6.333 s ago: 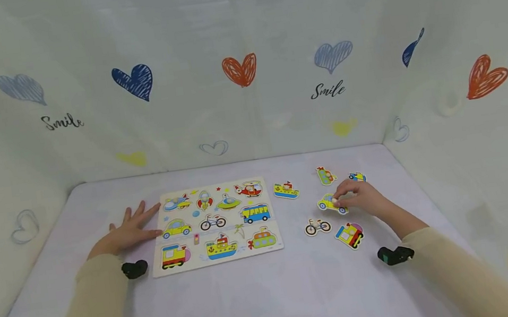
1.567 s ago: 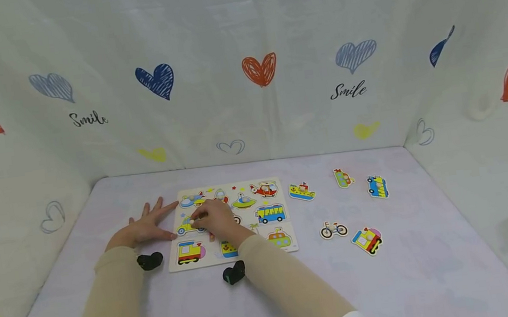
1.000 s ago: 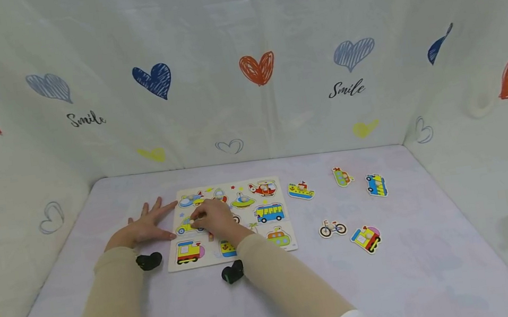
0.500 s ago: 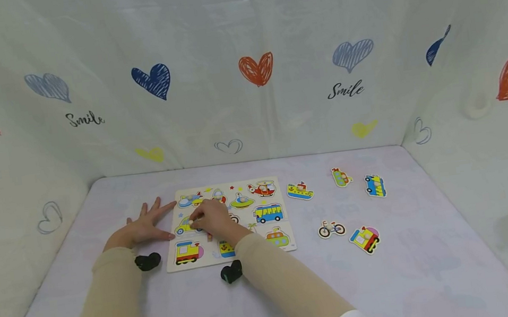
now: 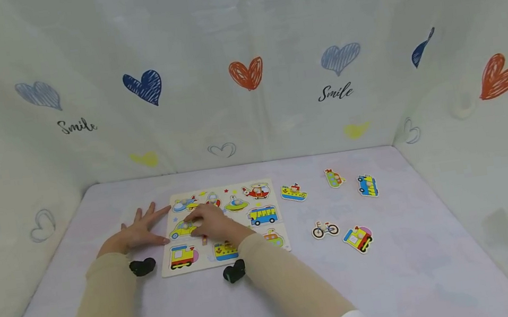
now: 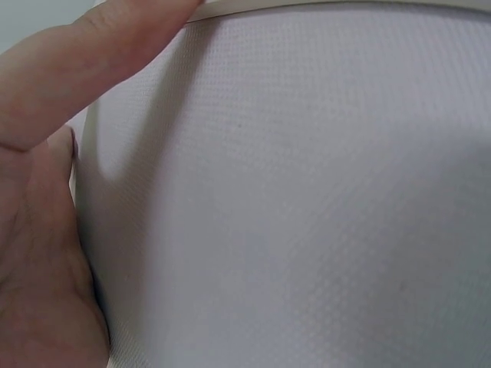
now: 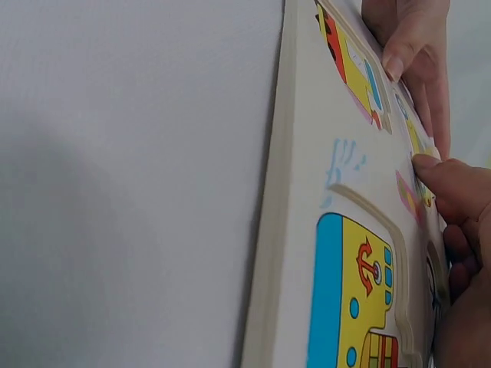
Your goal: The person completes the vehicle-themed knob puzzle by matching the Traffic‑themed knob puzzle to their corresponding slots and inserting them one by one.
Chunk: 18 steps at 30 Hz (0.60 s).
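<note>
A wooden peg puzzle board point(image 5: 204, 266) lies on the table with vehicle pictures in rows. My right hand point(image 5: 214, 222) is over its middle row, thumb and index finger parted beside the knob of the yellow car piece point(image 5: 178, 231). The car lies at its matching place; whether it sits flush, I cannot tell. In the right wrist view, the right thumb point(image 7: 430, 165) is at the car. My left hand point(image 5: 136, 234) rests spread at the board's left side, fingertips at the edge. Its thumb point(image 6: 115, 38) touches the board's rim in the left wrist view.
Right of the board lie loose pieces: a ship point(image 5: 294, 193), a submarine point(image 5: 334, 178), a bus point(image 5: 367, 186), a bicycle point(image 5: 325, 229) and a train point(image 5: 358, 239). A patterned cloth wall point(image 5: 249, 121) stands behind the table.
The right hand carried the car piece from the right side leftward to the board and held its knob there. Now its thumb and index finger have parted. The left hand stays at the board's edge.
</note>
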Each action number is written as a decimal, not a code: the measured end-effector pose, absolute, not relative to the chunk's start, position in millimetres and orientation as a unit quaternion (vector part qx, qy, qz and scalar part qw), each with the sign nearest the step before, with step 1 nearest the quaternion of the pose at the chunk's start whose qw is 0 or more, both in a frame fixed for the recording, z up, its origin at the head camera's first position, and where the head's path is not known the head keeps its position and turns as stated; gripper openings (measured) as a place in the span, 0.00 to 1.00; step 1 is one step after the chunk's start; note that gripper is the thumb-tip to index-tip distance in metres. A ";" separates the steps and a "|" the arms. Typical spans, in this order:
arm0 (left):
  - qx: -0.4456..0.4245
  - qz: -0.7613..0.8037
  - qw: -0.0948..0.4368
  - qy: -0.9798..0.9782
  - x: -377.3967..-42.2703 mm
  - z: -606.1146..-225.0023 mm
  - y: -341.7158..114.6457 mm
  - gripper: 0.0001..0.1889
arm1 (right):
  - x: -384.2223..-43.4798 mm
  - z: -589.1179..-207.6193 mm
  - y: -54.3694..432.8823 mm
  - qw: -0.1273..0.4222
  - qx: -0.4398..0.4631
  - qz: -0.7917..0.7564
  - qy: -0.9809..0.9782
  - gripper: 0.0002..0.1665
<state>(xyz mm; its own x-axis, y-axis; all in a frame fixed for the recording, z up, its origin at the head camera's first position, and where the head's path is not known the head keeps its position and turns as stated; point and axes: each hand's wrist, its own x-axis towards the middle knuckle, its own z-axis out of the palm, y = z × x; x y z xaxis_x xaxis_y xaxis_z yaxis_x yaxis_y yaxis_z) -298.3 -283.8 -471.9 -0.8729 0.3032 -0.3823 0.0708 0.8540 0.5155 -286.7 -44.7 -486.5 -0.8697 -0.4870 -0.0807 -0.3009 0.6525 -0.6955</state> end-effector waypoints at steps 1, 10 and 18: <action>0.099 0.251 0.231 0.935 -298.0 -472.6 -283.7 0.56 | -286.2 -486.1 -42.4 0.139 -0.218 -0.366 0.894 0.20; 0.092 0.253 0.225 0.936 -296.0 -471.8 -281.7 0.55 | -291.8 -482.6 -12.3 0.158 -0.166 -0.537 0.812 0.16; 0.096 0.261 0.221 0.935 -292.3 -471.6 -282.8 0.55 | -287.4 -473.7 22.5 0.126 -0.132 -0.521 0.834 0.16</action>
<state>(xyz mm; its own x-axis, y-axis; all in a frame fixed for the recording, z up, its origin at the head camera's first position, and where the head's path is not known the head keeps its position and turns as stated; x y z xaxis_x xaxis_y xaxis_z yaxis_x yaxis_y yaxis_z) -292.3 -282.8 -471.6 -0.8833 0.2958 -0.3637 0.0645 0.8452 0.5305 -287.4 22.5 -473.7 -0.9336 -0.3509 -0.0728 -0.0888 0.4233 -0.9016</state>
